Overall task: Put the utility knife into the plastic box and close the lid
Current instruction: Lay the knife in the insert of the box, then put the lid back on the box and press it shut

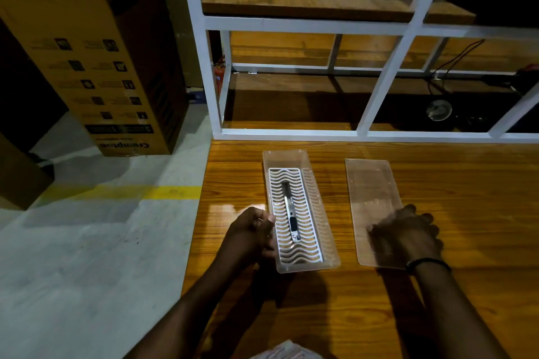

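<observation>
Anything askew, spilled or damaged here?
Nothing stands out. The utility knife lies lengthwise on the white grate inside the plastic box, which sits flat on the table. The lid lies flat beside it, under the right hand; the left hand steadies the box.

- Utility knife (290, 214): slim, silver with a dark slider, lying lengthwise on the white wavy grid inside the box.
- Plastic box (326, 221): clear, oblong, open-topped, standing on the wooden tabletop.
- Lid (372, 192): clear, flat on the tabletop just right of the box, apart from it.
</observation>
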Available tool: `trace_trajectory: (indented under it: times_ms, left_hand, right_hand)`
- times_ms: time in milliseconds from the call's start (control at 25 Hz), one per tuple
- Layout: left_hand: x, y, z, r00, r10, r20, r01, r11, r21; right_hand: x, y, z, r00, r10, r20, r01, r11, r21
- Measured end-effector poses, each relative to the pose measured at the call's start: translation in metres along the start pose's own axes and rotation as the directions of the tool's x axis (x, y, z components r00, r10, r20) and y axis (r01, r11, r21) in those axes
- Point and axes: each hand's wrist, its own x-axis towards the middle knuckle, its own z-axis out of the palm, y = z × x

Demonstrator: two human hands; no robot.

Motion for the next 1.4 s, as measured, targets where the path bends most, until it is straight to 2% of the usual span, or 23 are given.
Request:
trace_trajectory:
  times_ms: [120,320,680,760,880,1000,1200,1400]
  left_hand:
    - [0.000,0.002,0.000,0.999,-0.031,0.008,0.031,0.999,-0.016]
    - [-0.001,0.002,0.001,0.999,-0.053,0.011,0.054,0.996,-0.068]
    - [-0.002,0.002,-0.010,0.999,-0.051,0.018,0.051,0.999,-0.012]
    - [-0.003,0.002,-0.011,1.000,-0.021,-0.012,0.022,1.000,0.017]
    - [-0.006,0.004,-0.009,0.979,0.173,-0.107,-0.154,0.973,0.171]
    - [-0.014,0.005,-0.003,0.940,0.326,-0.102,-0.299,0.930,0.216]
    - [-0.015,0.004,0.001,0.935,0.349,-0.066,-0.331,0.923,0.195]
    - [-0.018,0.006,-0.001,0.941,0.337,-0.041,-0.323,0.925,0.199]
  right_hand:
    - [-0.007,-0.005,-0.007,0.994,-0.109,-0.028,0.112,0.981,0.159]
    - [-0.033,-0.030,-0.027,0.942,-0.325,-0.078,0.331,0.876,0.350]
    - [-0.080,-0.064,-0.028,0.861,-0.507,-0.040,0.416,0.656,0.630]
    - [-0.085,-0.068,-0.020,0.838,-0.545,-0.020,0.432,0.642,0.633]
    - [-0.093,-0.075,-0.007,0.808,-0.590,0.011,0.462,0.644,0.609]
    - [-0.100,-0.082,0.001,0.795,-0.605,0.037,0.451,0.631,0.631]
    - [-0.107,-0.088,0.011,0.807,-0.580,0.116,0.394,0.673,0.626]
    - [-0.108,-0.084,0.018,0.792,-0.590,0.159,0.486,0.766,0.421]
